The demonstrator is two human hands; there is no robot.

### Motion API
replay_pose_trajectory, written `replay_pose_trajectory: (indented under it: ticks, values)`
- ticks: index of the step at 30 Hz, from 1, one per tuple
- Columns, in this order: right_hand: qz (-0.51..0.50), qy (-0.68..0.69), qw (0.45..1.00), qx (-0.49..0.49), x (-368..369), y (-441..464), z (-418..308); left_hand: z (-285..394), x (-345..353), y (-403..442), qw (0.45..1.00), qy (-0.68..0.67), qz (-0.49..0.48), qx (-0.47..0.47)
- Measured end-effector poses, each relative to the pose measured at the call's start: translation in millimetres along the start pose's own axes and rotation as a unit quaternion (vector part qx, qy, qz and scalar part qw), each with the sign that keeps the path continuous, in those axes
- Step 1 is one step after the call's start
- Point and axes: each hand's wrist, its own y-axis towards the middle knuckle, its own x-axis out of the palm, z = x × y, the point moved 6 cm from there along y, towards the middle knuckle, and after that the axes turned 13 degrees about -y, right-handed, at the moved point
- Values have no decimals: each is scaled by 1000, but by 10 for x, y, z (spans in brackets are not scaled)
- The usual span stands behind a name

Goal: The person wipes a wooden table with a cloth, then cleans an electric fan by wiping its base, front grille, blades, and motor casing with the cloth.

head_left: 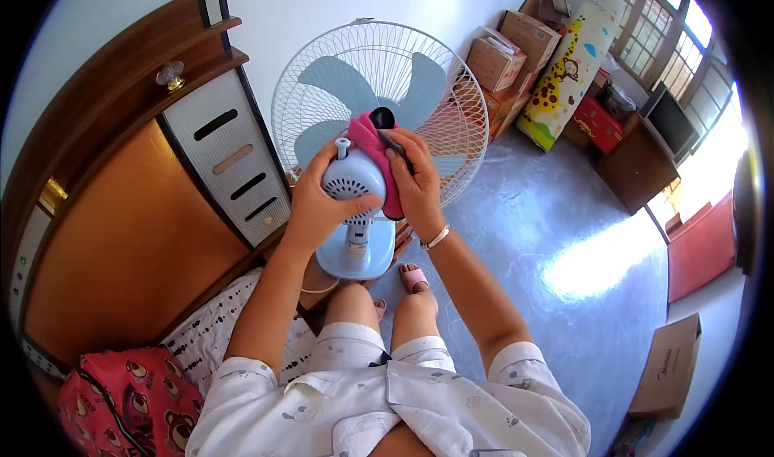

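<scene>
A light blue fan (355, 175) with a white wire cage (461, 102) stands in front of me, its motor housing facing me. My left hand (326, 207) is wrapped round the left side of the housing, thumb across its vented back, beside a small knob (343, 147). A pink cloth (369, 143) with black parts lies against the right side of the housing. My right hand (415, 175) grips this cloth, fingers bent over its dark edge. The fan's base (375, 257) is below both hands.
A wooden headboard (97, 239) rises at the left, with a red patterned bag (133, 400) below. Cardboard boxes (493, 64) and a giraffe-print panel (556, 78) stand at the back right. A monitor (671, 122) is farther right; an open carton (665, 368) is at the lower right.
</scene>
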Motion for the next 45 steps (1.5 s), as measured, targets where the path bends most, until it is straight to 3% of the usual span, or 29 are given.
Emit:
replay_pose_trajectory:
  ticks: [2,5,8,12,15,16,17,18,20,25,28,30,32,35,39,42,45]
  values:
    - [-15,-11,1000,-2,-19,63,-27,74,41,-80,1000,0,8,13]
    - [-32,-213,967,-133,-172,198,-120,95,122,-227,999,37,3,28]
    - [-36,-335,921,-195,-367,341,-219,172,266,-350,999,43,2,15]
    - [188,-389,876,-216,-1027,837,-298,300,398,-500,993,89,-11,82]
    - [212,-311,907,-192,-1068,965,-284,348,508,-597,994,87,-34,61]
    - [130,-293,927,-192,-948,898,-276,337,526,-632,990,92,-30,99]
    - [117,-321,917,-206,-871,778,-289,356,545,-667,986,97,-25,136]
    - [101,-346,906,-220,-803,646,-330,360,568,-678,986,97,-23,135]
    - [17,-307,937,-166,-692,442,-408,350,568,-648,988,85,-5,125]
    - [-114,-192,962,-156,-424,73,-347,271,468,-649,992,76,1,98]
    - [-66,-117,979,-153,-649,203,-556,265,438,-696,993,63,7,100]
    - [42,-163,965,-200,-875,357,-677,269,446,-731,993,55,7,106]
    - [165,-271,917,-242,-1093,473,-697,300,463,-740,990,76,-7,120]
    - [178,-375,894,-170,-1129,516,-407,338,464,-783,990,84,-4,116]
    - [110,-320,933,-120,-873,181,-301,341,484,-802,983,95,12,154]
    - [18,-204,978,-49,-665,-52,-392,358,478,-846,978,115,28,169]
    - [-50,-144,988,-34,-476,-292,-427,389,461,-911,978,118,42,167]
